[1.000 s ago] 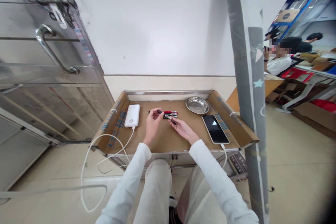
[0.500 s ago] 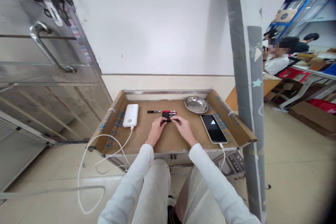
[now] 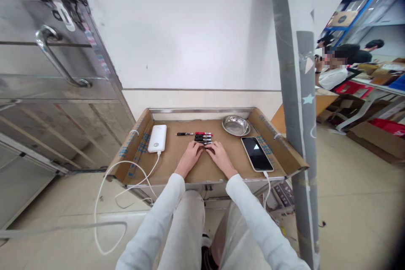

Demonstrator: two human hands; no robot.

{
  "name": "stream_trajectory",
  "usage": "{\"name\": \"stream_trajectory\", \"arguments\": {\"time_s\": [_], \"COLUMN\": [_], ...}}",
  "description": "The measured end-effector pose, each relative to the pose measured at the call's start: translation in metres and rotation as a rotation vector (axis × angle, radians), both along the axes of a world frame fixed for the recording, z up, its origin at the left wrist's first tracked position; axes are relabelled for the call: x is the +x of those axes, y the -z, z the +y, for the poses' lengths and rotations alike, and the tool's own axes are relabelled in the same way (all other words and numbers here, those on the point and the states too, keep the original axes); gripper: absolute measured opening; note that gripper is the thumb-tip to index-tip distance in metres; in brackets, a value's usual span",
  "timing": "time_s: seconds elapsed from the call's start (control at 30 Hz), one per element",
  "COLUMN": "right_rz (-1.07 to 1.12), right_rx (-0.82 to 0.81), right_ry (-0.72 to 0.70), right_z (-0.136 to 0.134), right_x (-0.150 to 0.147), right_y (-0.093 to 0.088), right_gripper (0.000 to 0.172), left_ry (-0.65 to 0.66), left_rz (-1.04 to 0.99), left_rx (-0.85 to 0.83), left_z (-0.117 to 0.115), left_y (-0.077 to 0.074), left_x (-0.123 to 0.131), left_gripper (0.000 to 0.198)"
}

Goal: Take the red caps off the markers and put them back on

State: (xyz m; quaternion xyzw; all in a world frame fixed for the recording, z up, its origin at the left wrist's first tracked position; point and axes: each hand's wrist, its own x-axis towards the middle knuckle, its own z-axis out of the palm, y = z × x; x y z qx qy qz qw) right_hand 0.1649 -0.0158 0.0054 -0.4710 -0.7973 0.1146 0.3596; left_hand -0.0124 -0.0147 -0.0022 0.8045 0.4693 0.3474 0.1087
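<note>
Several pens lie in a stack of rows at the middle of the cardboard-lined tray, a red pen (image 3: 203,133) at the far end and black pens (image 3: 203,139) nearer me. Left of them a single black pen (image 3: 184,134) lies apart. My left hand (image 3: 190,155) and my right hand (image 3: 219,156) rest at the near side of the row, fingers bent over a dark pen. That pen is mostly covered by the fingertips, so whether either hand grips it or only touches it is unclear.
A white power bank (image 3: 157,138) with a cable lies at the tray's left. On the right are a steel dish (image 3: 236,125) and a phone (image 3: 257,154) with a cable. A wrapped pole (image 3: 299,93) stands right of the tray. People sit in the right background.
Both hands have lowered slightly toward me and the dark pen between them is now mostly hidden under the fingers. More of the black pens shows above the fingertips.
</note>
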Motion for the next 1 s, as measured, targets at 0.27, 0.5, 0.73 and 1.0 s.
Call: {"name": "stream_trajectory", "arguments": {"time_s": [0.27,0.5,0.73,1.0], "right_rz": [-0.109,-0.191,-0.153,0.332], "right_rx": [0.072,0.102,0.063,-0.081], "right_ry": [0.104,0.193,0.197,0.114], "right_z": [0.010,0.011,0.009,0.016], "right_x": [0.000,0.000,0.001,0.000], "right_y": [0.005,0.005,0.002,0.004], "right_gripper": [0.016,0.016,0.018,0.026], "left_ry": [-0.108,-0.248,-0.607,-0.479], "left_rz": [0.057,0.146,0.197,0.044], "left_rx": [0.040,0.122,0.139,0.055], "left_z": [0.007,0.012,0.030,0.029], "left_y": [-0.003,-0.011,-0.009,-0.013], "left_x": [0.004,0.006,-0.010,-0.027], "left_gripper": [0.009,0.013,0.027,0.020]}}
